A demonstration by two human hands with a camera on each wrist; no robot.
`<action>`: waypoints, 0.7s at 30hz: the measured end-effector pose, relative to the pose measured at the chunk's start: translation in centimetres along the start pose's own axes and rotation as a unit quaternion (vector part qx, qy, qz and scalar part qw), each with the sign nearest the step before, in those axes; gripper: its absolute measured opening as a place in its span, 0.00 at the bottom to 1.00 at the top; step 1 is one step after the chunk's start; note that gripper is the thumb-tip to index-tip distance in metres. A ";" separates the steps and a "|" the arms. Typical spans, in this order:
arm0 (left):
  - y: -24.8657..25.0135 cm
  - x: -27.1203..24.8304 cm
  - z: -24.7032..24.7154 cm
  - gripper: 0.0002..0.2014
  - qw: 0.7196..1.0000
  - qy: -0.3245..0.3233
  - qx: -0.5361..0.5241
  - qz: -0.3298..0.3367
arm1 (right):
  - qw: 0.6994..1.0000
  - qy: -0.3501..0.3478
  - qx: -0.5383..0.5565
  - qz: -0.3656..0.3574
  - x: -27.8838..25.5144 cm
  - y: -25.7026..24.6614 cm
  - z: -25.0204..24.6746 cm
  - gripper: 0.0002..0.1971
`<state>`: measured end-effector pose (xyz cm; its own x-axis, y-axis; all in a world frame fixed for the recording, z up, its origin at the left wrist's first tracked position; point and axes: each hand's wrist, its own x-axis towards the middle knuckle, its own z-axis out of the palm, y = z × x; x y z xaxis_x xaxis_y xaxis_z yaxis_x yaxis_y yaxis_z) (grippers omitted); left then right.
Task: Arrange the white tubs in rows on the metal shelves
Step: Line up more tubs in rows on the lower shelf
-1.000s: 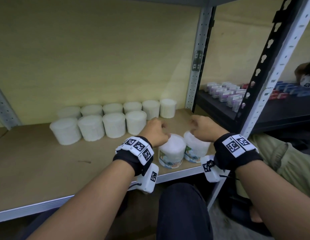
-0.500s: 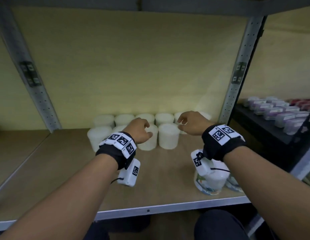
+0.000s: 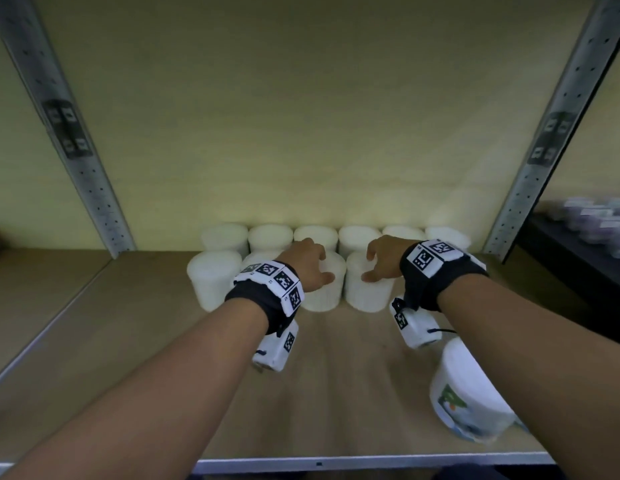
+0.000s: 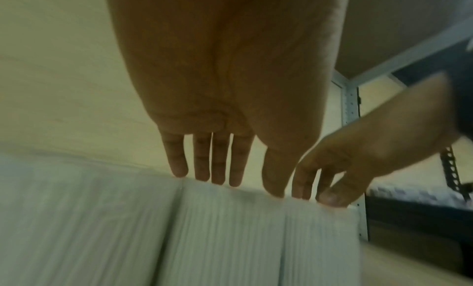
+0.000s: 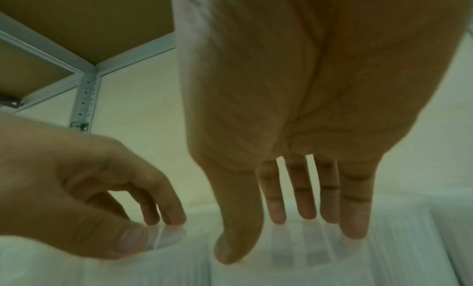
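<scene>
Plain white tubs stand in two rows at the back of the wooden shelf board; the back row runs along the wall. My left hand reaches over a front-row tub, straight fingertips touching its top. My right hand does the same on the neighbouring tub, its fingers extended onto the lid. Neither hand grips anything. A white tub with a coloured label stands near the front right edge, below my right forearm.
Perforated metal uprights frame the bay, and an upper shelf closes it overhead. A dark neighbouring shelf at right holds blurred small boxes. Bare board lies left of the tubs and in front of them.
Both hands left the labelled tubs at the front edge and moved back and left to the front row of plain tubs, opening onto their tops.
</scene>
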<state>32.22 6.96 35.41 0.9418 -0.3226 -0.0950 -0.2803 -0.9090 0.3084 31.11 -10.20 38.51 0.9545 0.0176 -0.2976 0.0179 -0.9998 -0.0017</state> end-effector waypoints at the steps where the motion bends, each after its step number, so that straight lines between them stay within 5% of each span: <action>1: -0.1 0.3 0.3 0.28 1.000 0.000 0.008 0.001 | 1.000 -0.002 -0.003 0.001 0.2 0.0 0.0 0.32; 21: 0.0 0.9 0.3 0.26 0.999 0.011 0.023 0.023 | 1.000 -0.013 -0.008 -0.023 0.2 0.3 -0.1 0.28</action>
<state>33.03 6.60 35.04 0.9315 -0.3588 -0.0597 -0.3314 -0.9049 0.2672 31.31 -10.46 38.61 0.9448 0.0636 -0.3214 0.0669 -0.9978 -0.0008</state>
